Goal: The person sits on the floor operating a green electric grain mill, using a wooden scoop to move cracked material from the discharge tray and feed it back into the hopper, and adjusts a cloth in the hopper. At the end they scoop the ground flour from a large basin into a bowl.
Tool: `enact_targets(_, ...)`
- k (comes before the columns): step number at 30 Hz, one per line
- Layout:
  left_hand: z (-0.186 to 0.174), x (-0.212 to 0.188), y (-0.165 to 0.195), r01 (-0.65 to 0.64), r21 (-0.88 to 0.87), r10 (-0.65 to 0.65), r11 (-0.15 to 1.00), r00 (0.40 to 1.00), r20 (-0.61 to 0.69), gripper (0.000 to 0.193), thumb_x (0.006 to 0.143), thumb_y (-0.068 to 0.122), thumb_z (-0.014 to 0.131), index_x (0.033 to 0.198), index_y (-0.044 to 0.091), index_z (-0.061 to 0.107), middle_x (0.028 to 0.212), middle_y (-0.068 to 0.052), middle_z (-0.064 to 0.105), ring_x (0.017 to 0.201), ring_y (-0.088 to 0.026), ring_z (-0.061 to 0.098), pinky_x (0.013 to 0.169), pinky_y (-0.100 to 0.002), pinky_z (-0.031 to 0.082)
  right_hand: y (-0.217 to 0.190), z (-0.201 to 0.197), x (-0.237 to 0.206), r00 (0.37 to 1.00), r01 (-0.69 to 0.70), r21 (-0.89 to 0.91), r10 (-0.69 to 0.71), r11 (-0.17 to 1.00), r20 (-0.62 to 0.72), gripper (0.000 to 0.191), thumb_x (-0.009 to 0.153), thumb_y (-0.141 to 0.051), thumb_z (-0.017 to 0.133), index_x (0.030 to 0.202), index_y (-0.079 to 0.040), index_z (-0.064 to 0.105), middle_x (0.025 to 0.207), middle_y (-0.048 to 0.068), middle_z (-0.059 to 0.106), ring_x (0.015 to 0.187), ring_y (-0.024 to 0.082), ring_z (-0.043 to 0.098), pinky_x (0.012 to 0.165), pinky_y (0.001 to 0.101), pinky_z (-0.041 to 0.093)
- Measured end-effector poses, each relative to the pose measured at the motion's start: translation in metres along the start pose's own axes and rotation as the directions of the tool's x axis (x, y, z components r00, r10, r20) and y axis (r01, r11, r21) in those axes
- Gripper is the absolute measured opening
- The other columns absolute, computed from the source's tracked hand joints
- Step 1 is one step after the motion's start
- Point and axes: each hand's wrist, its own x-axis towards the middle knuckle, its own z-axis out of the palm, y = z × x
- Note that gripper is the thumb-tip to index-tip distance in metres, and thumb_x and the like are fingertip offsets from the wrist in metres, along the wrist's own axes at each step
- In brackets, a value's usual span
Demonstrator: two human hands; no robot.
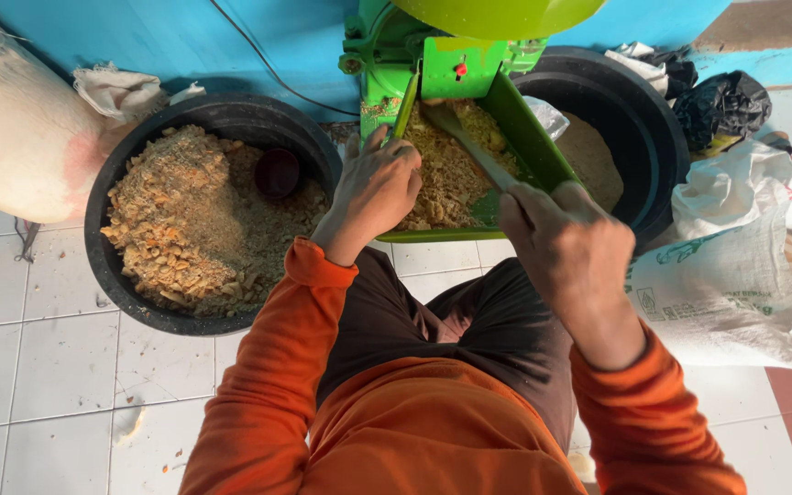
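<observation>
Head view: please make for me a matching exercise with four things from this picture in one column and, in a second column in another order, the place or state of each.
Things:
1. left hand
2. right hand
3. small dark red cup
4. white printed sack

Places or states:
A. lies on the floor at the right, beside the right black tub
B. grips the handle of a stick that pushes into the feed
C. sits in the crumbly feed in the left black tub
D. rests on the left edge of the green chute tray

Pairs: 1-D, 2-B, 3-C, 4-A
</observation>
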Motion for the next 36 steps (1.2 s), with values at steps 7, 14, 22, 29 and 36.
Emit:
enact_targets(7,-0.004,-0.001,0.003,0.004,-0.032,-0.004,0.999,1.000,0.015,0.018,0.087,0.015,0.067,0.101,0.006,0.074,0.115,-0.007,0.072,0.131,-0.039,0.052,0.110,-0.064,0.033,0.002,0.034,-0.004,1.000,-0.017,-0.056,0.018,0.998,0.007,0.014,0.097,-0.025,0.081,0.105,-0.014,0.083,0.070,0.004,0.060,0.049,0.017,0.058,0.043,0.0337,0.046)
enact_targets(14,-0.004,0.003,0.004,-0.055,0.082,0.048,0.995,0.996,0.081,0.020,0.092,0.023,0.064,0.096,0.005,0.074,0.112,-0.009,0.069,0.135,-0.042,0.047,0.108,-0.070,0.029,0.035,-0.009,-0.015,0.997,-0.077,-0.019,0.077,0.997,0.019,0.011,0.105,-0.024,0.079,0.108,-0.014,0.082,0.078,0.005,0.065,0.058,0.018,0.061,0.051,0.0351,0.048)
enact_targets(22,0.000,-0.001,0.003,-0.019,0.049,0.017,0.999,0.999,0.037,0.020,0.093,0.022,0.063,0.102,0.006,0.073,0.116,-0.009,0.069,0.135,-0.042,0.048,0.109,-0.068,0.032,0.034,0.035,-0.012,0.998,-0.065,-0.073,0.066,0.995,0.019,0.016,0.098,-0.026,0.079,0.108,-0.015,0.083,0.079,0.008,0.066,0.060,0.023,0.064,0.051,0.0345,0.051)
enact_targets(29,0.004,0.001,0.001,-0.041,0.044,0.039,0.998,0.999,0.037,0.022,0.092,0.021,0.063,0.104,0.006,0.073,0.116,-0.009,0.069,0.134,-0.042,0.049,0.108,-0.065,0.034,0.040,0.002,-0.030,0.991,-0.131,0.002,0.131,0.991,0.019,0.013,0.105,-0.023,0.079,0.111,-0.012,0.083,0.077,0.005,0.067,0.057,0.017,0.061,0.049,0.0335,0.047)
enact_targets(36,0.003,0.000,0.000,-0.044,0.065,0.042,0.997,0.999,0.035,0.019,0.089,0.017,0.065,0.100,0.005,0.074,0.113,-0.008,0.070,0.133,-0.041,0.049,0.109,-0.064,0.035,0.012,0.029,-0.010,0.999,-0.041,-0.033,0.041,0.999,-0.002,0.014,0.098,-0.024,0.081,0.107,-0.013,0.082,0.076,0.005,0.065,0.058,0.018,0.063,0.049,0.0332,0.049)
